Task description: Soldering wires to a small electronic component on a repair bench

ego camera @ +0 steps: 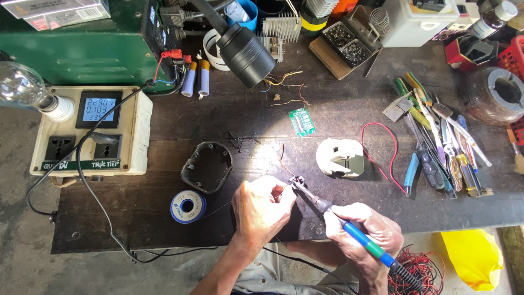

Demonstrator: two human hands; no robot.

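Soldering iron (349,229) with its blue and green handle sits in my right hand (363,232), low in the frame right of centre, my fingers wrapped closed around the grip like a pen. Its tip points up and left to a small dark part (297,182) that my left hand (261,209) pinches shut between thumb and fingertips, just below the middle of the frame. A thin red wire (283,161) rises from that part. The tip looks to be touching it, though I cannot tell for sure.

Just left of my left hand lies a blue spool of solder (187,206), and above it a dark hollow plastic shell (207,166). Right of the part, a white plastic housing (340,157) rests on the dark workbench (164,229), with a loop of red cable (382,150) beside it. A small green circuit board (302,121) lies near the centre, under a black lamp head (245,54). Pliers and screwdrivers (436,147) are heaped at the right. At the left edge stands a cream socket box with a lit meter (93,131), a clear bulb (22,87) beside it.
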